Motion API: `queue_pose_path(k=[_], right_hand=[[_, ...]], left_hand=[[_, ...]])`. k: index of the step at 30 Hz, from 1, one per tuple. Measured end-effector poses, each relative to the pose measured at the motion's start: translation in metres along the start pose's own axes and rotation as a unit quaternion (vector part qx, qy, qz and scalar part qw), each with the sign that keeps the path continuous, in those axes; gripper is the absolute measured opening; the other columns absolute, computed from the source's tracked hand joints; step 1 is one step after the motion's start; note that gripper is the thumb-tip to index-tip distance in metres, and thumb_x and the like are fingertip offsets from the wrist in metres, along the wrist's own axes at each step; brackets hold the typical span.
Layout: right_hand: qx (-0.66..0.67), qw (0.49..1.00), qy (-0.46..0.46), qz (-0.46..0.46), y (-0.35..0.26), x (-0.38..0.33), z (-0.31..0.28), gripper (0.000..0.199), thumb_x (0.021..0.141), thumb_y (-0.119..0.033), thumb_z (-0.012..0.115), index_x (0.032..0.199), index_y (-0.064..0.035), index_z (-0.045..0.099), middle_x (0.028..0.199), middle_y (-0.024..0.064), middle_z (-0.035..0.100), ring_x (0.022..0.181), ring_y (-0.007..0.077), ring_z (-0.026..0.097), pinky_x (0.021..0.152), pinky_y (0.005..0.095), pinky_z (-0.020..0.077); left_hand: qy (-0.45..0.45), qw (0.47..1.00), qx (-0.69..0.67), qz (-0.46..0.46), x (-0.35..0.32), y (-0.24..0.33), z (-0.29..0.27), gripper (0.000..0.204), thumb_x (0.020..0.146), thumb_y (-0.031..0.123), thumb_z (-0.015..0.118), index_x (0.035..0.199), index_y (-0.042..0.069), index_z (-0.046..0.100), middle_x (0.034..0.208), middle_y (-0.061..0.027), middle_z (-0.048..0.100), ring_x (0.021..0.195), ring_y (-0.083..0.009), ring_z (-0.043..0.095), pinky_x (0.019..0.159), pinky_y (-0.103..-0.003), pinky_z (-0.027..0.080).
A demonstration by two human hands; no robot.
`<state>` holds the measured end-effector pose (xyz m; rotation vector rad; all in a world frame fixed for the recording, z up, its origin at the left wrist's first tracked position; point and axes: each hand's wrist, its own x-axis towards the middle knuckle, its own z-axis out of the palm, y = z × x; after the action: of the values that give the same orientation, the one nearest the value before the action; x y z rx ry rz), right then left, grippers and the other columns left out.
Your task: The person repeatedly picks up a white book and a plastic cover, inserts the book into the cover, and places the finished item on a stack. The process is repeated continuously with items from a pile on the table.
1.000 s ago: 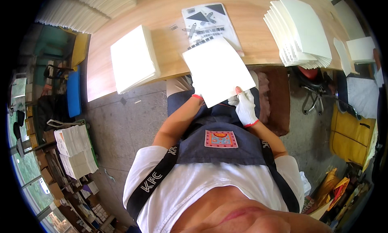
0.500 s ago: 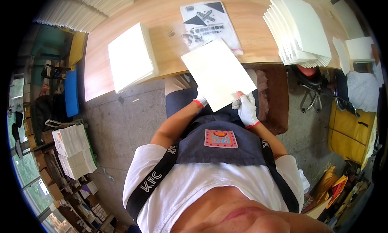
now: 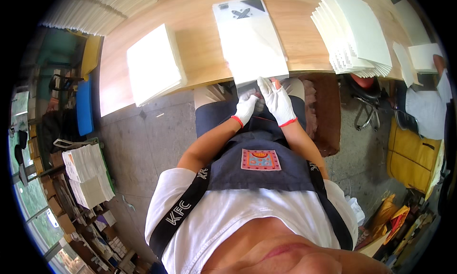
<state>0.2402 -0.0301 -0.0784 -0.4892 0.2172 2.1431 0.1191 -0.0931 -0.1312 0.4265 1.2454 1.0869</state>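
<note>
A blank white sheet [image 3: 251, 45] lies lengthwise on the printed sheet [image 3: 253, 5] on the table, covering most of it; dark triangles and a crossed-pencils picture show at the far end. My right hand [image 3: 277, 100], in a white knit glove with red cuff, has its fingers stretched forward, touching the sheet's near edge. Close beside it my left hand [image 3: 248, 106], gloved alike, is closed with fingers curled below the table edge. Whatever it may hold is hidden. A small grey flap [image 3: 246, 87] shows between the sheet's near end and the left hand.
A stack of white sheets [image 3: 153, 67] sits on the table's left. Fanned white stacks [image 3: 354, 36] stand to the right, and tall paper piles [image 3: 95, 10] at far left. A brown seat [image 3: 326, 117] and a black chair [image 3: 364, 95] are beyond my right knee.
The white sheet has gone from tilted over my lap to lying straight on the printed sheet. Both hands have moved forward, the left to the right, and now sit close together.
</note>
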Motion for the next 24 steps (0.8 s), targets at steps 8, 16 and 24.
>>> queue_pose_path(k=[8,16,24], right_hand=[[-0.685,0.713,-0.114,-0.102,0.006,-0.029,0.030,0.025,0.092,-0.014,0.050,0.115,-0.0025,0.055,0.097,0.0074,0.065,0.066,0.0109,0.060,0.059,0.0229,0.0496],[-0.942,0.140,-0.164,-0.257,-0.016,0.037,0.062,0.043,0.074,-0.028,0.065,0.115,-0.0179,0.056,0.113,0.0045,0.054,0.097,0.0254,0.055,0.082,0.0357,0.0455],[-0.960,0.148,-0.184,-0.149,0.042,0.017,0.053,0.019,0.085,-0.031,0.053,0.093,-0.0145,0.051,0.081,0.0059,0.066,0.077,0.0247,0.065,0.059,0.0398,0.0495]], left_hand=[[0.108,0.991,-0.077,0.025,-0.038,0.043,-0.021,0.039,0.085,0.025,0.062,0.116,0.004,0.050,0.094,-0.0100,0.061,0.075,-0.0174,0.062,0.061,-0.029,0.053],[0.070,0.993,0.087,0.030,-0.036,0.068,-0.057,0.025,0.088,0.017,0.054,0.100,-0.005,0.058,0.088,-0.0119,0.065,0.069,-0.0163,0.063,0.060,-0.025,0.052],[0.066,0.997,0.028,0.003,-0.039,0.068,-0.067,0.027,0.090,0.016,0.050,0.102,-0.007,0.056,0.087,-0.0118,0.065,0.069,-0.0177,0.063,0.059,-0.027,0.053]])
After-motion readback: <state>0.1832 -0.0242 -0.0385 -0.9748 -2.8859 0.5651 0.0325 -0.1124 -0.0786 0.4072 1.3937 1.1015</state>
